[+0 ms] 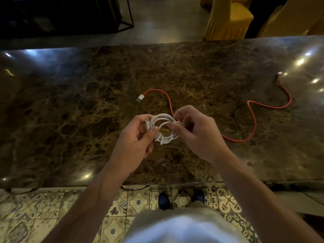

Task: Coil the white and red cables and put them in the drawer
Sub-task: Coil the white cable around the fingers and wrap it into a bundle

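The white cable [162, 122] is wound into a small coil of several loops, held above the dark marble counter [70, 106]. My left hand [135, 142] pinches the coil's left side between thumb and fingers. My right hand [194, 132] grips the coil's right side and the cable's end. The red cable [252, 116] lies loose on the counter, snaking from a white plug [140, 98] behind my hands to another white plug [279, 73] at the far right. Part of it passes behind my right hand. No drawer is in view.
The counter's near edge runs just above the patterned floor tiles [52, 204] where my feet stand. Beyond the far edge stand chairs in yellow covers [229, 18] and a dark metal-framed piece of furniture [70, 14].
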Available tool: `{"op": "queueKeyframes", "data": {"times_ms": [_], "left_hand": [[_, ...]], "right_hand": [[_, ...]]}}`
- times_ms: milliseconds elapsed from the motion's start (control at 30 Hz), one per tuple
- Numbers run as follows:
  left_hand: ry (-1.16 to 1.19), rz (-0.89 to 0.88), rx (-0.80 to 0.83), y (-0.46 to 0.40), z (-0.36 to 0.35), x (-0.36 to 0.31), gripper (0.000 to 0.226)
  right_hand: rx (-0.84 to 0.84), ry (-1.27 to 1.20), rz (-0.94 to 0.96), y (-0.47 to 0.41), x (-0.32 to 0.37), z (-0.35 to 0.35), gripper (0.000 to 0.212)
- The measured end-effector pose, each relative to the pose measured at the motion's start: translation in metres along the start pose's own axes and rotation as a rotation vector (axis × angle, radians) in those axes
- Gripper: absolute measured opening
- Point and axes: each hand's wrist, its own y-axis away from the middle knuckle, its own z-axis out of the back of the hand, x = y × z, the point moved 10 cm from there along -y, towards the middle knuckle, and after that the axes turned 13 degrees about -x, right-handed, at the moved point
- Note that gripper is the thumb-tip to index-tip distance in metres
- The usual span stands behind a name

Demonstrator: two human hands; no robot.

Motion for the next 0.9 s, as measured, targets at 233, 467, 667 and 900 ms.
{"op": "queueKeyframes", "data": {"times_ms": [233,467,667,900], "left_hand": [[0.082,0.031,-0.406,0.008,0.068,0.010,0.010],[-0.040,0.112,-0.692,0.013,0.139,0.029,0.017],[-0.232,0.210,-0.763,0.001,0.206,0.062,0.015],[-0.470,0.183,-0.813,-0.052,0.290,0.115,0.024]], "right_hand": [[0.146,-0.013,0.084,-0.026,0.029,-0.059,0.020],[0.349,-0.012,0.239,-0.047,0.061,-0.147,0.018],[0.424,0.124,0.309,-0.060,0.088,-0.232,0.017],[0.345,0.349,0.413,-0.086,0.114,-0.338,0.021]]}}
